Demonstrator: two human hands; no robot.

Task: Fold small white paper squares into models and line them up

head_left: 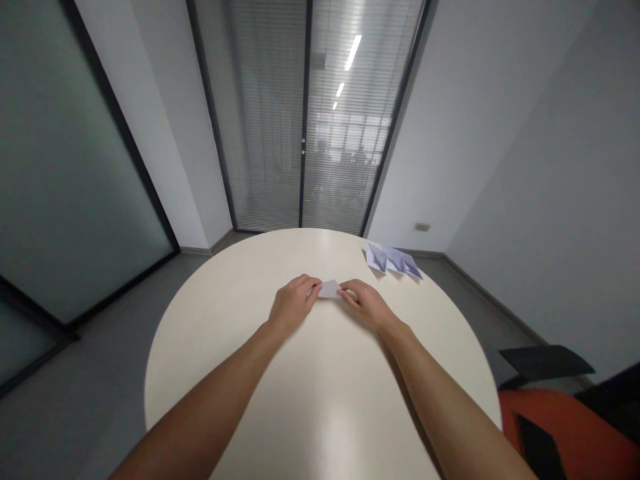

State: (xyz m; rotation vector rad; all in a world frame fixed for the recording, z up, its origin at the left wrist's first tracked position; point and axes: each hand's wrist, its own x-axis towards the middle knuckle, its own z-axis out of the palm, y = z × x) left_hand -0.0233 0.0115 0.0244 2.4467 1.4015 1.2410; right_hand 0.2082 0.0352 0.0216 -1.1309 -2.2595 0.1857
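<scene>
A small piece of folded white paper (329, 289) is held between my two hands, just over the middle of the round table. My left hand (299, 298) pinches its left end between thumb and fingers. At the right end, the thumb and fingertips of my right hand (365, 302) close on the paper. Parts of both ends are covered by my fingers, and the fold's exact shape is too small to make out.
The round cream table (225, 307) spreads beneath both arms. Several folded pale-violet papers (393, 259) lie by its far right edge. An orange chair (560, 423) with black armrests stands at the lower right. Beyond the table is a glass partition (270, 133) with blinds.
</scene>
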